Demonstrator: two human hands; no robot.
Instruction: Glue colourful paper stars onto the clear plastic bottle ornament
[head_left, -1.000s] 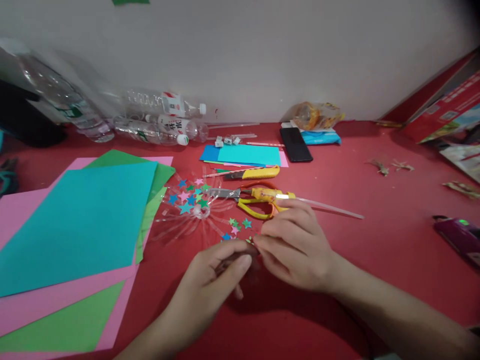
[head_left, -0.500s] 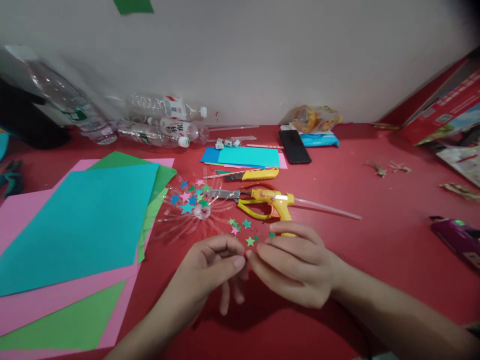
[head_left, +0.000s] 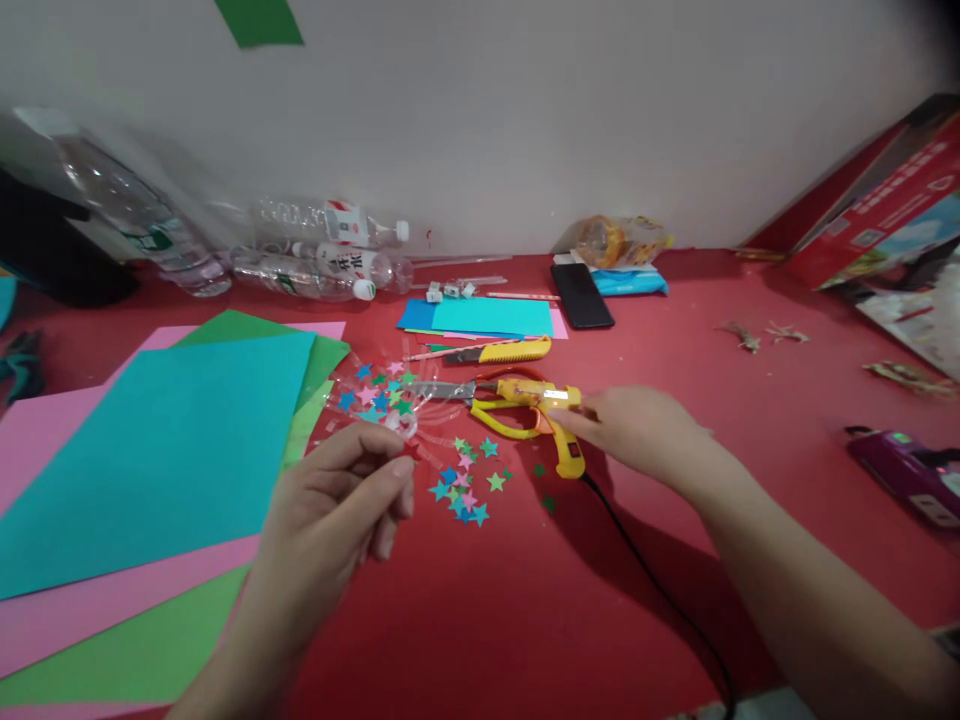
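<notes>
My left hand [head_left: 330, 500] hovers over the red table [head_left: 525, 620] with thumb and forefinger pinched on something tiny that I cannot make out. Just beyond its fingertips lies a clear plastic bottle base cut into spread strips [head_left: 390, 415], dotted with small paper stars. More loose stars [head_left: 461, 490] lie between my hands. My right hand [head_left: 637, 430] reaches left, and its fingers close on the rear of a yellow glue gun [head_left: 562, 440] that lies on the table. The gun's black cord [head_left: 652, 580] trails toward me.
Yellow-handled scissors [head_left: 502, 415] and a yellow utility knife [head_left: 502, 352] lie behind the gun. Large coloured paper sheets [head_left: 150, 450] cover the left. A small paper stack [head_left: 480, 317], a phone [head_left: 581, 295], empty bottles [head_left: 315, 265], a purple device [head_left: 900, 465] and a red box [head_left: 885, 200] ring the area.
My hands were together, pinching something small. They have separated: the left moved left, still pinched, and the right reached up to the glue gun.
</notes>
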